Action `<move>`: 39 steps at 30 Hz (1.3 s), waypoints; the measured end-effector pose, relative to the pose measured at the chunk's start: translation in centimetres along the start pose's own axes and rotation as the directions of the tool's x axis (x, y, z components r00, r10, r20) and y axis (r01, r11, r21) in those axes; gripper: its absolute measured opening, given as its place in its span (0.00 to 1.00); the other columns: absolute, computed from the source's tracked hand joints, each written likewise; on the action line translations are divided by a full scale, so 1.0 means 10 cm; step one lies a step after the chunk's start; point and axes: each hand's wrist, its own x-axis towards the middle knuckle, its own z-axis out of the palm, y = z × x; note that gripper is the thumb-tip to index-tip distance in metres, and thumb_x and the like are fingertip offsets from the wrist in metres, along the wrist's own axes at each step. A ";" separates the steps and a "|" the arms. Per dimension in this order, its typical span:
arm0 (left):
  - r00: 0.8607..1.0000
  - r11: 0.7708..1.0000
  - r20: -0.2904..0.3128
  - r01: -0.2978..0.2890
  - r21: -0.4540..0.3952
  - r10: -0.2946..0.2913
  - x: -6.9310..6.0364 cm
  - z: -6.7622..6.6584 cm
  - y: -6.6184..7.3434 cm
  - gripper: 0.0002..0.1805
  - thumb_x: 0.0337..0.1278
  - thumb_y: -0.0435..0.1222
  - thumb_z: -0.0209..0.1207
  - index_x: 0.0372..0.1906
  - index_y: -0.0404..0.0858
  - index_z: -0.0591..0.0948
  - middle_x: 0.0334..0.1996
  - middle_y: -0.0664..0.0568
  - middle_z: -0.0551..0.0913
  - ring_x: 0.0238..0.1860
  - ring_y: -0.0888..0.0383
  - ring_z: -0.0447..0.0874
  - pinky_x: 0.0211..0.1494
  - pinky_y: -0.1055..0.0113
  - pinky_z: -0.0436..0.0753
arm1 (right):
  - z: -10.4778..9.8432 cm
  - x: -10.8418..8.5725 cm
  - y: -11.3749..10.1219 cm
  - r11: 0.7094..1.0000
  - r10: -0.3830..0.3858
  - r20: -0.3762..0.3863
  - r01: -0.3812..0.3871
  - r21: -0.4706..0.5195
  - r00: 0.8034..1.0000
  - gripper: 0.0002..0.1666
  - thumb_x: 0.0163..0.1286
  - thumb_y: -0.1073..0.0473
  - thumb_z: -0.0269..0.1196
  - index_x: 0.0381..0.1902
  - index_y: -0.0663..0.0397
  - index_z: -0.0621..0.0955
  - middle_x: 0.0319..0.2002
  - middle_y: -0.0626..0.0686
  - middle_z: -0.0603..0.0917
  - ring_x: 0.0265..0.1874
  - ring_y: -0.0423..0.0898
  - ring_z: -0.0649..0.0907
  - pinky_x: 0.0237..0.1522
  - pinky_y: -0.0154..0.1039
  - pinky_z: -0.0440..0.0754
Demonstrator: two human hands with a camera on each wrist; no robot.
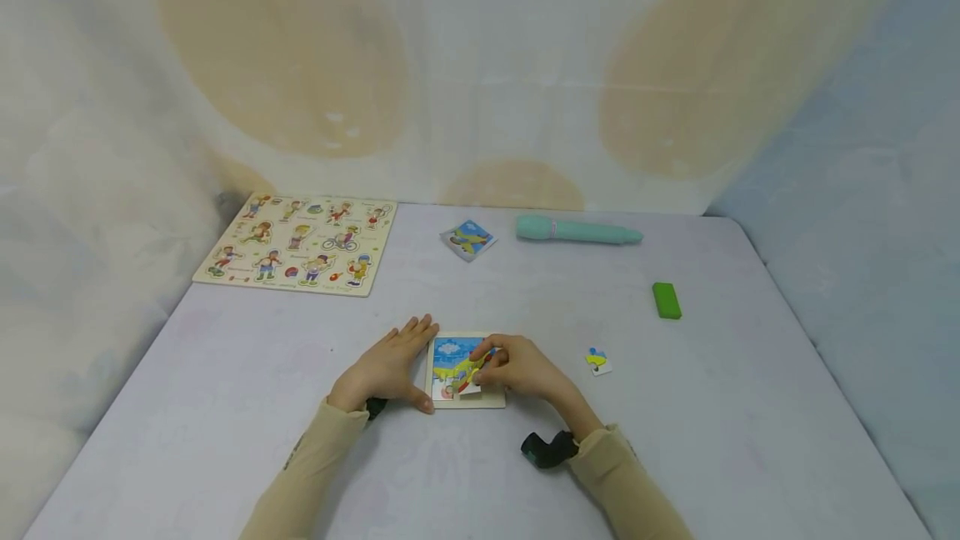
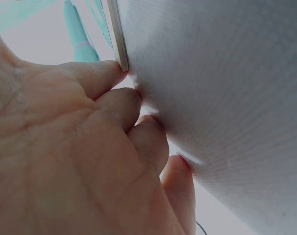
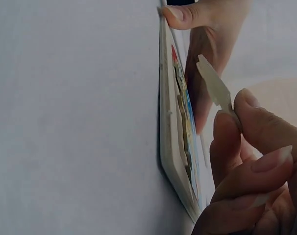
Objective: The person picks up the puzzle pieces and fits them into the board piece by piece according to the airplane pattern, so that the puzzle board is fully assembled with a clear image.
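A small jigsaw puzzle in a pale wooden frame point(image 1: 491, 401) lies on the table in front of the person. Its picture shows blue sky, a cloud and yellow shapes. My left hand point(image 1: 390, 369) rests flat with spread fingers at the frame's left side, forefinger and thumb touching the edge. Between thumb and forefinger, my right hand point(image 1: 517, 367) pinches a puzzle piece point(image 3: 214, 85). In the right wrist view this piece is tilted and held above the frame, apart from it. Another loose puzzle piece point(image 1: 597, 361) lies to the right of the right hand.
A large wooden board with sports figures point(image 1: 300, 244) lies at the back left. Further right along the back are a small picture square point(image 1: 469, 240) and a teal pen-shaped object point(image 1: 577, 230). A green block point(image 1: 667, 301) sits on the right.
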 end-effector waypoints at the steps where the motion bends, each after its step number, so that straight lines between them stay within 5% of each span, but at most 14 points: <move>1: 1.000 1.000 -0.001 0.000 0.004 0.000 0.00 0.00 0.00 0.66 0.28 0.50 0.79 0.76 0.35 0.54 0.77 0.41 0.49 0.78 0.43 0.42 0.79 0.44 0.48 | 0.01 0.00 0.00 1.000 0.003 -0.001 -0.003 -0.004 1.000 0.14 0.58 0.58 0.71 0.42 0.54 0.82 0.20 0.47 0.81 0.16 0.39 0.71 0.18 0.28 0.69; 26: 1.000 1.000 -0.008 -0.004 0.008 0.004 -0.01 0.00 0.00 0.66 0.28 0.50 0.79 0.75 0.34 0.55 0.77 0.40 0.50 0.78 0.42 0.43 0.79 0.43 0.49 | 0.14 -0.01 -0.09 0.984 0.017 -0.055 -0.027 -0.175 0.998 0.13 0.57 0.56 0.72 0.38 0.53 0.81 0.21 0.46 0.82 0.19 0.39 0.75 0.18 0.29 0.67; 39: 1.000 1.000 -0.007 -0.015 0.020 0.015 -0.01 0.00 -0.02 0.66 0.29 0.51 0.78 0.75 0.33 0.54 0.77 0.39 0.49 0.78 0.41 0.43 0.78 0.42 0.50 | 0.18 0.00 -0.09 0.961 -0.007 -0.111 -0.024 -0.277 0.994 0.15 0.56 0.53 0.73 0.40 0.51 0.83 0.18 0.44 0.73 0.17 0.39 0.70 0.18 0.29 0.61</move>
